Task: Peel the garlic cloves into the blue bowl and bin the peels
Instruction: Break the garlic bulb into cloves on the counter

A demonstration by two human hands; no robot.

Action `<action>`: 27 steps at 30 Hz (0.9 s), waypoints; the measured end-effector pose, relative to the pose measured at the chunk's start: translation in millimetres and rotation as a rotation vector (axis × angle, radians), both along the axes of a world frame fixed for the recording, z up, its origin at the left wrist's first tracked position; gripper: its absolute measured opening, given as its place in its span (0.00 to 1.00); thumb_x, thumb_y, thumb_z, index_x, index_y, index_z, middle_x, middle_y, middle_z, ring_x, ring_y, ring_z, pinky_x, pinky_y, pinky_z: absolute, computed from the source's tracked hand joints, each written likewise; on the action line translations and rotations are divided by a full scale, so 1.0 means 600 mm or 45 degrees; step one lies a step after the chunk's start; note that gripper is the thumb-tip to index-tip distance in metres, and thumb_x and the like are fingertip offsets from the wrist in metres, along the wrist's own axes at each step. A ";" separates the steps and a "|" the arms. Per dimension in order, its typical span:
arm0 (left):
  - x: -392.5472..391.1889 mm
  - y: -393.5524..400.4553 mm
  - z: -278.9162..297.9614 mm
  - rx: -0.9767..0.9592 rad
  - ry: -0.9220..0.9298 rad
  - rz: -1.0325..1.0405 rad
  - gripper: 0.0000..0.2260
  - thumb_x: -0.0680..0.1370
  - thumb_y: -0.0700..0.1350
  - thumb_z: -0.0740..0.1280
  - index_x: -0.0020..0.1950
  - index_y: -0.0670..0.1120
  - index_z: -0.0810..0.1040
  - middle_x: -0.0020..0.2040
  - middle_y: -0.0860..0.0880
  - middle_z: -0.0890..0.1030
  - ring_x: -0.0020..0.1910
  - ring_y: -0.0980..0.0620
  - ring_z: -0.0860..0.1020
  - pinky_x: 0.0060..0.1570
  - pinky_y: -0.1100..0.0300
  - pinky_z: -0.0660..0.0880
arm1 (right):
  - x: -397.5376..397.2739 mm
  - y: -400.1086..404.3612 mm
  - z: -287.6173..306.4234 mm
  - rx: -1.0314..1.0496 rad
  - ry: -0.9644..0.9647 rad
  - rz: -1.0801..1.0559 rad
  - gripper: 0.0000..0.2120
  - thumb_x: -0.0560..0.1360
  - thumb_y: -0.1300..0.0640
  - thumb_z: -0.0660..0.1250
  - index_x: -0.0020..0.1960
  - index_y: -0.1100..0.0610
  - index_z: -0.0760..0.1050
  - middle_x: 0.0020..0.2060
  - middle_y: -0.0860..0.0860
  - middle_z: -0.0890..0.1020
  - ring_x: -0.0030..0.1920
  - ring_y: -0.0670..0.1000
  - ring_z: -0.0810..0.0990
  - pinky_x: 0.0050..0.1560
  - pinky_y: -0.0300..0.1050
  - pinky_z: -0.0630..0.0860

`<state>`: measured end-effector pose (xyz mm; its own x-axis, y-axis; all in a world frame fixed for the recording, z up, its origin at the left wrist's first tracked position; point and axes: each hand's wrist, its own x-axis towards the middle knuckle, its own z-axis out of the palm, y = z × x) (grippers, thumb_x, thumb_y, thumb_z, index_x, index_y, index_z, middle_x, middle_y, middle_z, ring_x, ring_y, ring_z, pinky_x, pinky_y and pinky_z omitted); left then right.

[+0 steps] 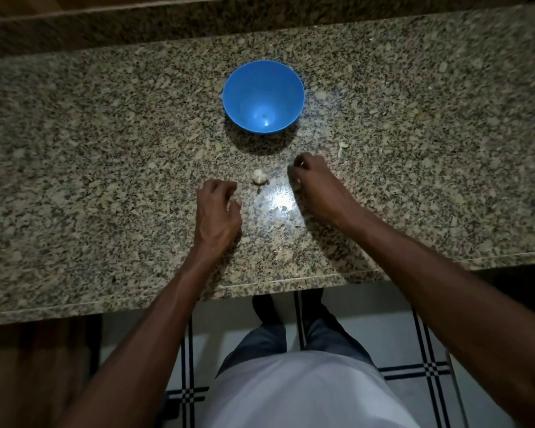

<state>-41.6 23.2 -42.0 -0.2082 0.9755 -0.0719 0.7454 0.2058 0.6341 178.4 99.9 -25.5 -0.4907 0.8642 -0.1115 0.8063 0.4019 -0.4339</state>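
— Speckled granite counter [105, 149], polished, glare near the middle. What's on the left?

— The left hand [218, 211], knuckles up, fingers curled toward the stone; whether it pinches anything I cannot tell.

— And the garlic?

— A small, pale, lumpy garlic piece [259, 176] lies on the counter between the hands. Beyond it stands the round, smooth plastic blue bowl [263, 97], inside bare.

— The right side?

— The right hand [314, 183], fingers bent, something whitish at the fingertips, too blurred to name. Papery peels [342, 148] lie nearby.
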 end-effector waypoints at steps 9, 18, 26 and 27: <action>0.055 -0.054 0.008 0.079 -0.106 -0.315 0.12 0.81 0.32 0.63 0.60 0.39 0.83 0.57 0.45 0.78 0.58 0.48 0.73 0.59 0.58 0.71 | 0.049 -0.072 0.021 -0.114 0.151 -0.230 0.16 0.79 0.69 0.68 0.66 0.63 0.80 0.62 0.59 0.79 0.57 0.52 0.78 0.55 0.32 0.73; 0.058 -0.043 0.014 0.099 -0.104 -0.227 0.12 0.79 0.29 0.63 0.58 0.37 0.83 0.55 0.42 0.79 0.56 0.43 0.78 0.57 0.45 0.77 | 0.108 0.018 0.014 0.077 -0.058 -0.349 0.11 0.83 0.67 0.62 0.60 0.67 0.80 0.58 0.62 0.79 0.55 0.60 0.79 0.49 0.49 0.74; 0.067 -0.059 0.015 0.105 -0.124 -0.213 0.11 0.80 0.31 0.64 0.58 0.38 0.83 0.55 0.46 0.78 0.54 0.49 0.77 0.55 0.53 0.78 | 0.074 -0.083 0.007 -0.070 0.001 -0.085 0.07 0.83 0.61 0.61 0.53 0.62 0.77 0.50 0.59 0.79 0.45 0.57 0.77 0.47 0.61 0.79; 0.067 -0.060 0.015 0.105 -0.129 -0.201 0.11 0.80 0.32 0.64 0.58 0.39 0.83 0.55 0.46 0.78 0.54 0.49 0.77 0.55 0.54 0.77 | 0.076 -0.085 0.011 -0.114 0.011 -0.058 0.06 0.81 0.65 0.65 0.55 0.62 0.80 0.54 0.58 0.80 0.51 0.56 0.79 0.52 0.57 0.80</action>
